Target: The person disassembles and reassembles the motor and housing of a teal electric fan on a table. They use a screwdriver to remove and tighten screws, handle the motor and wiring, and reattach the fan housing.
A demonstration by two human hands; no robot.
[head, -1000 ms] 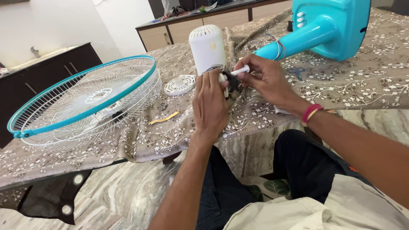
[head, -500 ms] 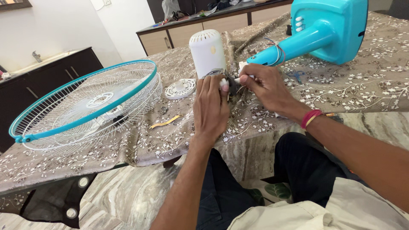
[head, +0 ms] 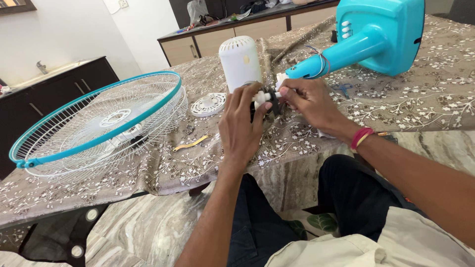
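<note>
- Black and white, the small motor part (head: 264,101) sits between both hands, just above the near edge of the cloth-covered surface (head: 435,99), in front of the white motor cover (head: 240,62).
- Left hand (head: 241,126): its grip is closed round the part from the near side, thumb and fingers wrapped on the dark body, steadying it.
- Right hand (head: 309,101): a narrow pinch of fingertips on the white stub that sticks out of the part; how hard it presses cannot be told.
- To do this well, I judge the left hand should hold the body firm and low over the cloth while the right works the stub straight along its axis, not at a slant.
- Loose wires (head: 321,62) run from the teal fan stand (head: 381,34) close by; keep them slack.
- Off to the left rests the teal-rimmed fan guard (head: 99,126).
</note>
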